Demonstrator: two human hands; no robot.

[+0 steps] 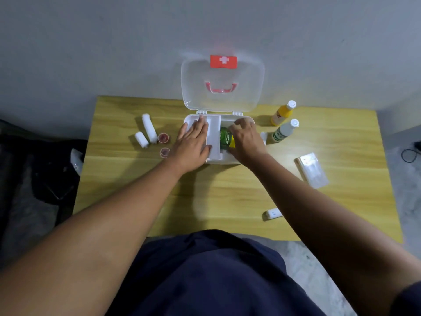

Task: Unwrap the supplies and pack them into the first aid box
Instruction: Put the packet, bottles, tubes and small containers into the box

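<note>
Box: the first aid box (247, 120) sits upper centre of the frame on the table (216, 195), its clear lid (222, 87) standing open against the wall.
Left hand: the left hand (193, 142) lies flat on the white tray (214, 137) in the box's left half, fingers together and stretched out, clamped on nothing.
Right hand: the right hand (247, 139) is curled over a green packet (225, 139), fingers bent around it, in the box's right half.
Step in hand: probably seating the packet beside the tray.
Doing it well: keep the tray pinned, lay the packet flat and low so the lid can close.
Still out: two bandage rolls (147, 131) and two small cups (163, 144) left of the box, two bottles (283, 124) to its right, a clear wrapped pack (312, 169) at right, a small white tube (273, 213) lower right.
</note>
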